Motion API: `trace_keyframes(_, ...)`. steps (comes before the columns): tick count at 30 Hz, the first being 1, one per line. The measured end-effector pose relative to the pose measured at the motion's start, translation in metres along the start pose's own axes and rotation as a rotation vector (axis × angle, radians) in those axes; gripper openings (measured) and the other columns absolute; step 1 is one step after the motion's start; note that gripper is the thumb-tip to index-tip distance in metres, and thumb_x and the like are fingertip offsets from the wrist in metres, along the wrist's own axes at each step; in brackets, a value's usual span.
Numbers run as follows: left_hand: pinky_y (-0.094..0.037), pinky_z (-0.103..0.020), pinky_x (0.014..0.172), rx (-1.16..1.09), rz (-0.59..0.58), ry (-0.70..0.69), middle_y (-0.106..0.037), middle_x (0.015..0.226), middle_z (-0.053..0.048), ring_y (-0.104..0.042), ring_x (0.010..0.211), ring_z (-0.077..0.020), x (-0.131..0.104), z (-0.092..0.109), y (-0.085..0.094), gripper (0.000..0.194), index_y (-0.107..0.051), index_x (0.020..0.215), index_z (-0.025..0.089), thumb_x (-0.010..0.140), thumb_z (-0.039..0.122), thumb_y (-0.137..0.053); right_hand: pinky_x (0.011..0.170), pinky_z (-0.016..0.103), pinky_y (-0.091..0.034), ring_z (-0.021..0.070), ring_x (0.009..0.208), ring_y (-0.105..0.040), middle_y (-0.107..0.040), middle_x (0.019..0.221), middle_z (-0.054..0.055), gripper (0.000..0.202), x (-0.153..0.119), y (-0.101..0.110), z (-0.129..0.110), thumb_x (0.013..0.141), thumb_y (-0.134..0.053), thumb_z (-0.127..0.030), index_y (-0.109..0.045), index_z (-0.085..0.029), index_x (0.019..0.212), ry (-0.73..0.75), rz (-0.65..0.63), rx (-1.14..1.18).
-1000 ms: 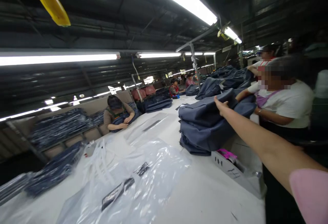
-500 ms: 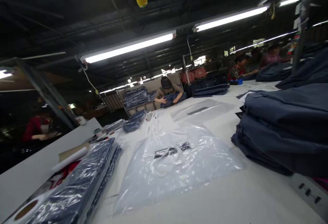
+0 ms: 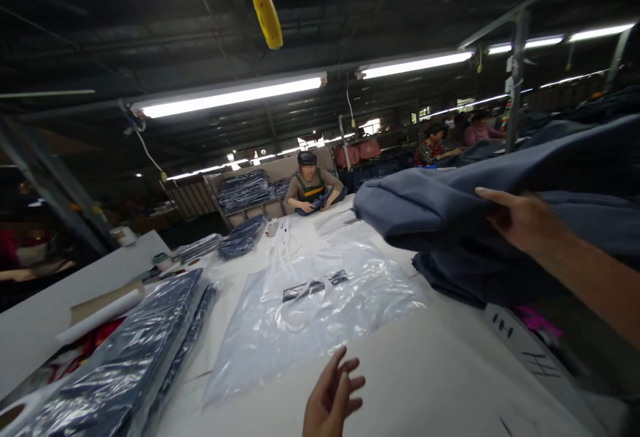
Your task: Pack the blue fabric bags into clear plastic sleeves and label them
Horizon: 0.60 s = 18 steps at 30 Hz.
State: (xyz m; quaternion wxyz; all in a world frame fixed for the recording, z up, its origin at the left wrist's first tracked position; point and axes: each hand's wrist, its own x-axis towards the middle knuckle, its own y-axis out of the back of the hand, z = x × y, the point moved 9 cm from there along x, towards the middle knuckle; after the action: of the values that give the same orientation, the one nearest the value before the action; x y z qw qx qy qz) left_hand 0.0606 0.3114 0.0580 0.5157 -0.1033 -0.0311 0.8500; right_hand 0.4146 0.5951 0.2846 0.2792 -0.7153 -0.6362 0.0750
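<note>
My right hand (image 3: 520, 220) grips a folded dark blue garment (image 3: 410, 204), raised above a pile of the same dark blue cloth (image 3: 450, 277) on the right. The thumb lies on top of the cloth; the other fingers are partly hidden. Low in the middle, my left hand (image 3: 333, 394) hovers over the white table (image 3: 400, 370) with its fingers apart and slightly curled, holding nothing. Just beyond it lies a flat clear plastic bag (image 3: 320, 317) with a dark printed label and white cords at its far end.
Plastic-wrapped dark blue garments (image 3: 120, 357) are stacked at the left, beside a white paper roll (image 3: 100, 317). Across the table a person (image 3: 313, 187) handles dark cloth. A yellow hanging switch (image 3: 267, 20) dangles overhead.
Both my hands have come into view. The right hand has lifted a garment from the pile and brought it leftward. My view has turned somewhat to the right.
</note>
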Motion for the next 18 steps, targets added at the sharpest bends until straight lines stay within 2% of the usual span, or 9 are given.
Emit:
trace_keyframes(2, -0.049, -0.045, 0.098, -0.127, -0.083, -0.030, -0.054, 0.141, -0.015, -0.056, 0.124, -0.0312, -0.003, 0.038, -0.025, 0.082, -0.037, 0.146, 0.031, 0.077, 0.068, -0.060, 0.073, 0.021, -0.053, 0.0115, 0.079, -0.067, -0.072, 0.098, 0.004, 0.023, -0.055, -0.041, -0.008, 0.071, -0.078, -0.013, -0.070, -0.017, 0.091, 0.086, -0.117, 0.075)
trace_keyframes(4, -0.047, -0.048, 0.101, -0.250, -0.176, -0.105, -0.045, 0.150, -0.012, -0.050, 0.131, -0.0295, -0.019, 0.082, -0.044, 0.089, -0.020, 0.152, 0.036, 0.078, 0.078, -0.045, 0.089, 0.030, -0.054, 0.0180, 0.094, -0.068, -0.072, 0.103, 0.004, 0.036, -0.115, -0.078, -0.003, 0.071, -0.078, -0.019, -0.066, -0.019, 0.105, 0.112, -0.247, 0.123)
trace_keyframes(6, -0.048, -0.049, 0.101, -0.320, -0.103, -0.164, -0.045, 0.150, -0.010, -0.048, 0.133, -0.0293, -0.041, 0.114, -0.034, 0.086, -0.021, 0.152, 0.034, 0.080, 0.081, -0.033, 0.098, 0.039, -0.051, 0.0236, 0.107, -0.065, -0.071, 0.111, 0.004, 0.046, -0.175, -0.104, 0.015, 0.072, -0.079, -0.027, -0.063, -0.021, 0.114, 0.081, -0.331, 0.124)
trace_keyframes(8, -0.049, -0.046, 0.102, -0.327, 0.125, -0.161, -0.052, 0.145, -0.008, -0.049, 0.133, -0.0288, -0.066, 0.122, 0.004, 0.080, -0.032, 0.149, 0.029, 0.083, 0.075, -0.039, 0.104, 0.043, -0.048, 0.0264, 0.115, -0.061, -0.068, 0.120, 0.005, 0.052, -0.231, -0.119, 0.043, 0.074, -0.078, -0.033, -0.059, -0.022, 0.121, 0.007, -0.385, 0.114)
trace_keyframes(10, -0.052, -0.042, 0.101, -0.293, 0.369, -0.100, -0.060, 0.137, -0.006, -0.050, 0.132, -0.0281, -0.091, 0.109, 0.057, 0.073, -0.039, 0.145, 0.027, 0.083, 0.062, -0.054, 0.105, 0.044, -0.046, 0.0273, 0.117, -0.060, -0.066, 0.125, 0.006, 0.054, -0.284, -0.128, 0.073, 0.076, -0.076, -0.038, -0.057, -0.024, 0.124, -0.110, -0.428, 0.094)
trace_keyframes(12, -0.053, -0.041, 0.100, -0.264, 0.507, -0.014, -0.065, 0.131, -0.004, -0.053, 0.129, -0.0282, -0.112, 0.081, 0.107, 0.069, -0.043, 0.142, 0.025, 0.081, 0.051, -0.063, 0.106, 0.044, -0.046, 0.0278, 0.117, -0.060, -0.065, 0.125, 0.006, 0.053, -0.332, -0.131, 0.102, 0.076, -0.075, -0.041, -0.058, -0.024, 0.123, -0.253, -0.477, 0.060)
trace_keyframes(15, -0.053, -0.042, 0.102, -0.260, 0.549, 0.120, -0.064, 0.132, -0.006, -0.054, 0.127, -0.0289, -0.131, 0.025, 0.165, 0.071, -0.042, 0.142, 0.023, 0.079, 0.045, -0.066, 0.108, 0.043, -0.043, 0.0280, 0.119, -0.058, -0.065, 0.125, 0.008, 0.051, -0.397, -0.124, 0.145, 0.073, -0.076, -0.044, -0.063, -0.023, 0.118, -0.493, -0.563, 0.014)
trace_keyframes(18, -0.049, -0.045, 0.105, -0.098, 0.566, 0.188, -0.062, 0.135, -0.006, -0.048, 0.132, -0.0312, -0.148, -0.022, 0.209, 0.076, -0.043, 0.143, 0.028, 0.076, 0.051, -0.068, 0.109, 0.042, -0.041, 0.0278, 0.119, -0.058, -0.065, 0.125, 0.007, 0.057, -0.450, -0.096, 0.195, 0.067, -0.078, -0.047, -0.065, -0.021, 0.117, -0.733, -0.597, 0.016)
